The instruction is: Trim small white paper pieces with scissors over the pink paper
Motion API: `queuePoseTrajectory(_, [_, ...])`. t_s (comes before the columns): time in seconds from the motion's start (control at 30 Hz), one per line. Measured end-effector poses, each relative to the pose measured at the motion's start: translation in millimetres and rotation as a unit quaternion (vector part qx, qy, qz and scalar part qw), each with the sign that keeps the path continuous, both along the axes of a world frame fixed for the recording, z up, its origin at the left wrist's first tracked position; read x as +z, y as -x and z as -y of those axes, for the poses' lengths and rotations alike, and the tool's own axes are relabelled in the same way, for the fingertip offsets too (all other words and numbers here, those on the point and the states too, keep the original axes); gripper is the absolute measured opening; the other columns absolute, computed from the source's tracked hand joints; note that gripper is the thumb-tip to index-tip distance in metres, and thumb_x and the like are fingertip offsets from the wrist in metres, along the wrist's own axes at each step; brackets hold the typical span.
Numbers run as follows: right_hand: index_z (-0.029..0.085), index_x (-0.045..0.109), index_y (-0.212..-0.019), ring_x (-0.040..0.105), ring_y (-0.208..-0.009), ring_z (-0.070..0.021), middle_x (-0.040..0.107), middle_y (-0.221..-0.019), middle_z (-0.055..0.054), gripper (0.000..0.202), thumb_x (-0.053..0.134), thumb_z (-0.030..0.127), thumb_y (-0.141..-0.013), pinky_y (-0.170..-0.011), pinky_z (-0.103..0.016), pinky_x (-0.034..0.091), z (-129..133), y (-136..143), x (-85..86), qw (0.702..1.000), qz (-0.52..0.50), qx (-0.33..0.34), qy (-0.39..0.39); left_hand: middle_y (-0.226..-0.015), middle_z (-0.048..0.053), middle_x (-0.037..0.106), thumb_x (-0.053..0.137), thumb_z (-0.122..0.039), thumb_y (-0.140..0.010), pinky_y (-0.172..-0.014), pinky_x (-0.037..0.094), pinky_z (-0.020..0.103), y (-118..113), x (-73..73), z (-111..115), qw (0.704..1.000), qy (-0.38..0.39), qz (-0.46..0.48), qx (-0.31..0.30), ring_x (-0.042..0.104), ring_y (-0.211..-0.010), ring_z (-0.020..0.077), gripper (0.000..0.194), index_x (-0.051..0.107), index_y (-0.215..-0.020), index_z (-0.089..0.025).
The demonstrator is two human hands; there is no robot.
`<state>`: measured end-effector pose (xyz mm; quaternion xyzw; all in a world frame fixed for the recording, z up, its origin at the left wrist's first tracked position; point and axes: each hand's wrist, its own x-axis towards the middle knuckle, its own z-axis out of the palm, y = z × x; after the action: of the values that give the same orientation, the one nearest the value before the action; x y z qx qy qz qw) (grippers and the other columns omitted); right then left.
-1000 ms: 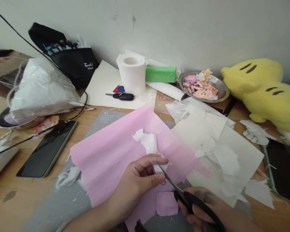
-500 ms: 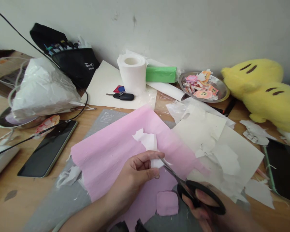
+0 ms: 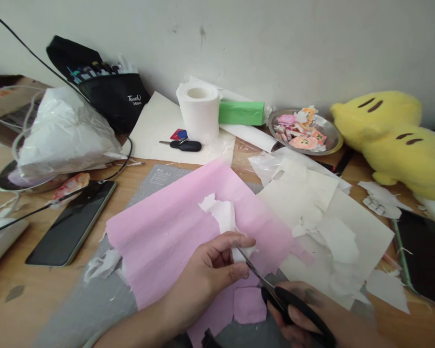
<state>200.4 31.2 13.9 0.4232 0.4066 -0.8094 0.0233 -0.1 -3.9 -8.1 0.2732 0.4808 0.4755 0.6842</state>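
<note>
While a phone point(image 3: 70, 224) lies at left, seemingly out of the way, a pink sheet point(image 3: 166, 237) spreads beneath the left hand point(image 3: 212, 268), whose fingers pinch a small white paper piece point(image 3: 238, 254), presumably steadying it for the blades; a pink square point(image 3: 250, 305) sits nearer, and here are the scissors point(image 3: 279, 295), tips at the paper, the right hand point(image 3: 319, 302) gripping their handles.

From my remote seat, this looks to me like a home craft corner: a wooden desk point(image 3: 39, 217) against a plain wall point(image 3: 275, 48), scissors point(image 3: 282, 302), paper scraps point(image 3: 387, 290) and a marker case point(image 3: 112, 96) among yellow plush toys point(image 3: 406, 145), a tissue roll point(image 3: 201, 116) and keys point(image 3: 185, 145).
</note>
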Motion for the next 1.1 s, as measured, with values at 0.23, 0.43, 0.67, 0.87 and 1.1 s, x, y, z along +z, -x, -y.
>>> queuePoseTrajectory(0.23, [0.014,0.052,-0.073,0.042,-0.029,-0.0015,0.043,-0.051,0.008,0.054,0.066,0.066,-0.067,-0.027,-0.008,0.029,5.6,-5.8,-22.3,0.990,-0.075,-0.069,0.102,-0.093,0.000,0.066,0.077,-0.014,-0.062,-0.067,0.038,0.022,8.9,3.9,-8.5,0.999,0.046,0.012,-0.012,0.053,-0.082,0.0145,0.030,0.076,-0.089,-0.028])
queuePoseTrajectory(0.43, [0.015,0.051,-0.069,0.040,-0.025,-0.0015,0.044,-0.049,0.007,0.054,0.070,0.065,-0.063,-0.027,-0.009,0.030,4.5,-4.8,-21.2,0.983,-0.080,-0.091,0.142,-0.102,0.000,0.066,0.073,-0.008,-0.065,-0.070,0.040,0.021,14.0,7.6,-10.1,0.998,0.031,0.037,-0.037,0.055,-0.087,0.0146,0.030,0.076,-0.088,-0.026])
queuePoseTrajectory(0.67, [0.015,0.051,-0.070,0.035,-0.024,-0.0005,0.043,-0.049,0.008,0.054,0.067,0.066,-0.066,-0.023,-0.009,0.020,1.3,-7.2,-20.2,0.983,-0.105,-0.044,0.146,-0.097,0.001,0.068,0.072,-0.006,-0.063,-0.066,0.040,0.021,15.2,9.2,-10.9,0.998,0.032,0.032,-0.047,0.056,-0.082,0.0143,0.029,0.077,-0.084,-0.024])
queuePoseTrajectory(0.87, [0.015,0.051,-0.070,0.033,-0.022,0.0003,0.043,-0.051,0.008,0.054,0.065,0.066,-0.068,-0.022,-0.009,0.020,-1.8,-9.9,-20.7,0.984,-0.099,-0.036,0.145,-0.097,0.001,0.067,0.072,-0.006,-0.063,-0.066,0.041,0.021,14.6,8.9,-9.3,0.997,0.047,0.043,-0.042,0.056,-0.077,0.0126,0.028,0.077,-0.084,-0.024])
queuePoseTrajectory(1.1, [0.013,0.052,-0.066,0.030,-0.035,0.0010,0.043,-0.051,0.005,0.055,0.065,0.066,-0.068,-0.032,-0.009,0.017,-3.3,-8.9,-15.8,0.991,-0.117,-0.029,0.065,-0.091,0.000,0.068,0.075,-0.008,-0.061,-0.067,0.041,0.020,13.4,9.4,-10.2,0.997,0.032,0.064,-0.029,0.056,-0.080,0.0134,0.025,0.078,-0.080,-0.026])
